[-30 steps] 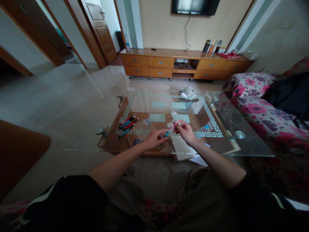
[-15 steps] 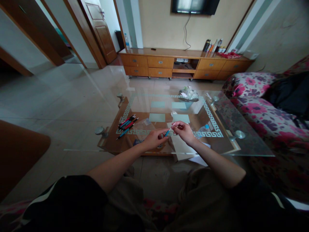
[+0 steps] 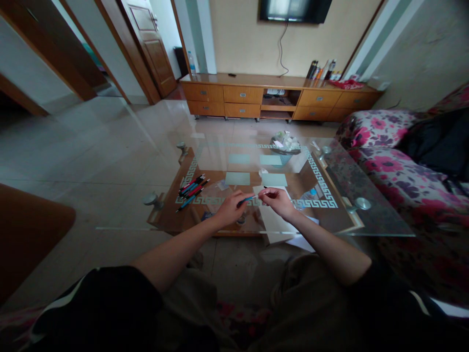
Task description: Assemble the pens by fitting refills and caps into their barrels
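Note:
Above the near part of the glass table (image 3: 381,215), my left hand (image 3: 229,208) is closed around a blue pen (image 3: 247,199), which lies nearly level and points right. My right hand (image 3: 279,201) pinches at the pen's light-coloured tip end. A small dark end shows above its fingertips; what it belongs to is too small to make out. To the left of my left hand, several pens (image 3: 192,191) in blue, red and black lie in a loose pile on the glass.
A basket with crumpled plastic (image 3: 287,143) is at the table's far side. Below my right hand are a pale flat box (image 3: 274,227) and a plastic bottle (image 3: 311,193). Farther off stands a wooden TV cabinet (image 3: 205,93); a flowered sofa (image 3: 388,161) is at right.
The blue pen has turned from slanting upward to almost level. My right hand has come slightly lower, staying at its tip end.

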Motion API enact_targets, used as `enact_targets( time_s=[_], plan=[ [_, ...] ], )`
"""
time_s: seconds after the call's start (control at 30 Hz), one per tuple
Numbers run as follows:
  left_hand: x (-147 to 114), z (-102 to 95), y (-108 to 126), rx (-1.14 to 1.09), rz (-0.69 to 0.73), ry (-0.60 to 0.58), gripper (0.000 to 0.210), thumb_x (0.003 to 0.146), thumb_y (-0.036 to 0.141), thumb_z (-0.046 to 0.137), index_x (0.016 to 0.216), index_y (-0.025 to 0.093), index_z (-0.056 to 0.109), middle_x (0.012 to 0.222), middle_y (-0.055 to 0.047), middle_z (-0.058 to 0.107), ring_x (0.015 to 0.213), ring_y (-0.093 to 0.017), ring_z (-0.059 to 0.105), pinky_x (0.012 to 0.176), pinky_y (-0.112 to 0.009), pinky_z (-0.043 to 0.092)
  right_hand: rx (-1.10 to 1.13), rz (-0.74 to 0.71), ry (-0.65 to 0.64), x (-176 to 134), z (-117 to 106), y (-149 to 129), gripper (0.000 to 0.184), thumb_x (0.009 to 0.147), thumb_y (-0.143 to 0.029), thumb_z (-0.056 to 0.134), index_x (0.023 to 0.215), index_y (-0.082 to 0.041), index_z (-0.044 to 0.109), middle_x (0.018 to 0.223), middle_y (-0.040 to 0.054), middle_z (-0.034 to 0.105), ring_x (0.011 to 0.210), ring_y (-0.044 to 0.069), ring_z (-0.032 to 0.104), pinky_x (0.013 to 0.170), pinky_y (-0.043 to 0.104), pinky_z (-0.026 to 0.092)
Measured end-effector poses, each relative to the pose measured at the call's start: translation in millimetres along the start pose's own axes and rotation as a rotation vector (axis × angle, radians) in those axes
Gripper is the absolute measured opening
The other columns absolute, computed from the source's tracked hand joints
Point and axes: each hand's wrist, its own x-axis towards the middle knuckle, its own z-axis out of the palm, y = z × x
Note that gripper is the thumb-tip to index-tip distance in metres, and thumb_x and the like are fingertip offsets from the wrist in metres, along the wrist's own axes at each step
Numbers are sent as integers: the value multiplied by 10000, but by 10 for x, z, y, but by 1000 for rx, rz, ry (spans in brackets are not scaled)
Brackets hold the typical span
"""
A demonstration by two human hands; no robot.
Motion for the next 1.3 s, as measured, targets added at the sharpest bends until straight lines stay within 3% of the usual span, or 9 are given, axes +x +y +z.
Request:
enact_targets(
  time_s=[0.2,0.37,0.43,0.6,0.87,0.97,1.13,1.3],
  plan=[
    [-39,29,-36,40,29,-65,383,972,209,457,1327,219,601,948,-62,616,874,-172,587,832,-301,462,-37,-12,-22,3,-5,15,295,732,-449,748,819,-168,727,734,15,679,625,124,546,616,267,434],
    [-37,56,-42,3,-21,-15,350,970,242,465,1278,199,627,1096,-96,668,1007,-203,617,925,-346,468,-69,-5,-27,9,-30,34,300,725,-455,747,812,-168,732,709,11,674,624,130,553,611,266,431],
    [-28,62,-47,-57,-84,-24,337,968,270,474,1248,188,644,1079,-93,694,941,-190,643,885,-331,488,-85,6,-32,9,-37,50,296,733,-444,743,832,-166,734,711,12,673,623,131,556,606,265,431],
    [-30,94,-89,-307,-255,-184,374,961,331,475,1257,163,630,969,-69,734,630,-120,627,667,-260,508,-99,6,-70,5,-47,59,288,748,-449,725,827,-173,735,735,17,685,632,135,574,622,270,455],
    [-62,178,-153,-391,-234,-140,300,855,324,654,1099,153,689,995,-86,728,788,-148,670,739,-276,532,-207,9,-155,0,-70,114,293,773,-448,698,819,-161,737,675,19,676,595,138,576,575,261,447],
    [-59,185,-128,-534,-342,-157,358,803,378,721,1062,134,681,926,-88,731,738,-158,687,703,-289,546,-253,-8,-181,1,-70,113,303,787,-469,681,763,-173,738,634,16,667,580,139,569,556,258,436],
    [-45,145,-41,-904,-565,-331,503,698,461,819,1011,101,658,915,-117,734,728,-201,724,674,-310,561,-140,99,-191,-35,-39,-10,339,736,-501,723,733,-162,740,628,25,672,560,124,553,502,235,404],
    [-47,118,37,-1032,-628,-359,439,747,426,803,1012,109,654,962,-132,735,796,-202,732,731,-319,565,-48,205,-216,-67,-19,-90,320,731,-471,739,760,-153,738,691,39,692,588,114,558,475,206,383]
  ],
)
